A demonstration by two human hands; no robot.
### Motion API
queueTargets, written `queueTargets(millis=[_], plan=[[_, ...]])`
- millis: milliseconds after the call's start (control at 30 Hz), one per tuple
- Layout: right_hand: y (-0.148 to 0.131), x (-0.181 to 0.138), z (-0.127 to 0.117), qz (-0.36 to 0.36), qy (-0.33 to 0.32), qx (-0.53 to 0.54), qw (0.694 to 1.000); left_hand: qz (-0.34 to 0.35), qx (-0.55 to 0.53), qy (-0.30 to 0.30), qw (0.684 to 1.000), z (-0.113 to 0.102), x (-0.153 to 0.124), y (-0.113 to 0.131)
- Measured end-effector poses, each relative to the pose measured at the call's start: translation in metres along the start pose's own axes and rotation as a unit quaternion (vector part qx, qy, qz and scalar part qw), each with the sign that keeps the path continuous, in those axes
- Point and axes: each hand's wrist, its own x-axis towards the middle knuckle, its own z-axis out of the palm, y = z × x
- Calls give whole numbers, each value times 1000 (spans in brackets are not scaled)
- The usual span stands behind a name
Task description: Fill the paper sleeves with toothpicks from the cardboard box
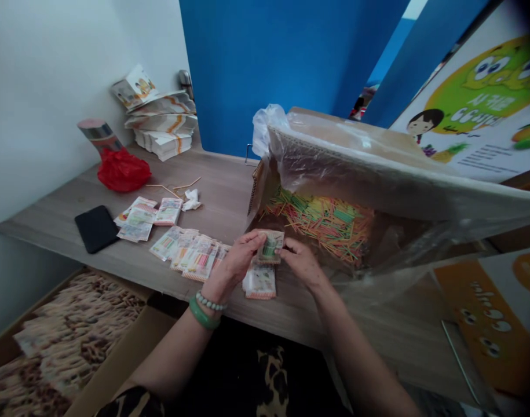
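Observation:
A small clear packet (270,248) with green sticks inside is held between my two hands, above the table edge. My left hand (237,255) pinches its left side with thumb and fingers. At its right edge, the fingers of my right hand (303,265) close on the packet. Just below lies a pile of flat printed packets (261,284). To the left, a fanned row of filled packets (197,255) shows pink, orange and green sticks. Beyond my hands stands a plastic-lined cardboard box (404,156) with many loose coloured sticks (323,220) in it.
At left are more packets (138,217), a black phone (96,229), a red plastic bag (123,169) and crumpled tissue (192,200). Stacked printed cartons (164,127) stand at the back. Below the table's left edge, a large box holds many packets (77,324).

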Motion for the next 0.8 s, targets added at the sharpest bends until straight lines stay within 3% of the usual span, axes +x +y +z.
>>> queueTargets(millis=[133,233,333,400,467,600,667,733,800], plan=[[5,-9,16,0,28,29,999,5,38,8,999,11,-16,0],[3,-19,31,9,-10,70,997,58,110,52,991,15,-30,7],[2,-30,40,18,-58,49,997,110,218,99,965,1,-44,21],[1,-37,42,32,-59,-47,997,104,305,137,937,-20,-50,31],[1,-43,42,67,-24,-206,976,103,417,207,879,-45,-52,36],[2,-49,52,129,2,-461,878,92,700,298,643,-82,-48,29],[5,-48,59,132,-7,-499,856,74,768,303,559,-87,-45,23],[10,-46,62,142,-9,-488,861,67,794,297,526,-86,-45,21],[15,-43,62,165,-2,-454,876,65,800,291,521,-83,-47,23]])
